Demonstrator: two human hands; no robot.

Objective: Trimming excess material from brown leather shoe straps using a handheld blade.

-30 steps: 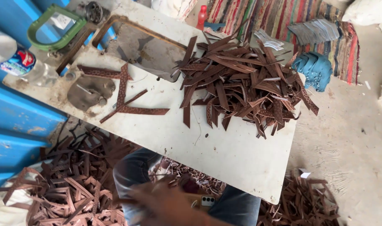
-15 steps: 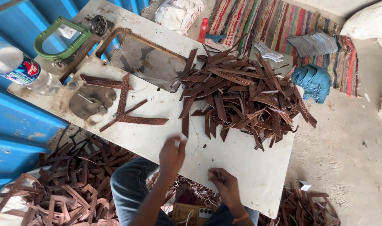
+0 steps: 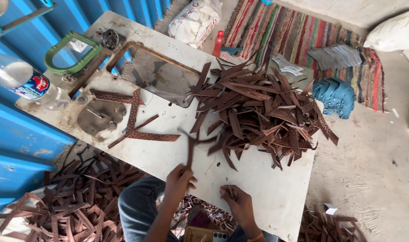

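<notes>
Beyond the hands, a strap heap (image 3: 263,114) crowds the table (image 3: 267,197).

Two bare forearms, no sleeves visible. Left hand (image 3: 178,181) bare, no rings or glove seen. Right hand (image 3: 238,205) bare; thin orange band (image 3: 257,237) at wrist. Legs in blue denim jeans (image 3: 137,207), faded at knee.

Left hand (image 3: 177,183): grips a brown strap (image 3: 190,150) above the table (image 3: 267,197).
Right hand (image 3: 239,205): pinches a small piece.
Pile (image 3: 263,112): just beyond.
</notes>
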